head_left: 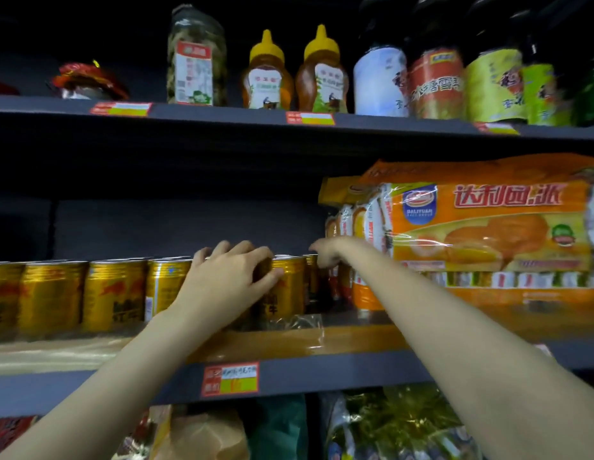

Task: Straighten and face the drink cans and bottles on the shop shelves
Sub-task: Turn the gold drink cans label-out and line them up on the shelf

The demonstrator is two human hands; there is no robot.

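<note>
Gripping a gold can on the middle shelf with the left hand, fingers curled over its top rim and thumb pressed against its front. Standing upright at the right end of a row of gold cans lined along the shelf front, all on a sheet of clear plastic wrap. Reaching further back with the right hand, past a second gold can behind the held one; fingers hidden behind the cans, so cannot tell whether that grip is wide, narrow or holding anything. Sitting just right of the cans, a big orange pack of cakes, close against the right wrist. Lined up on the top shelf: a clear jar, two honey bottles with yellow caps, then dark bottles with white, red and green labels. Stuck on the shelf edges, red and yellow price tags. Blurred packets on the shelf below
</note>
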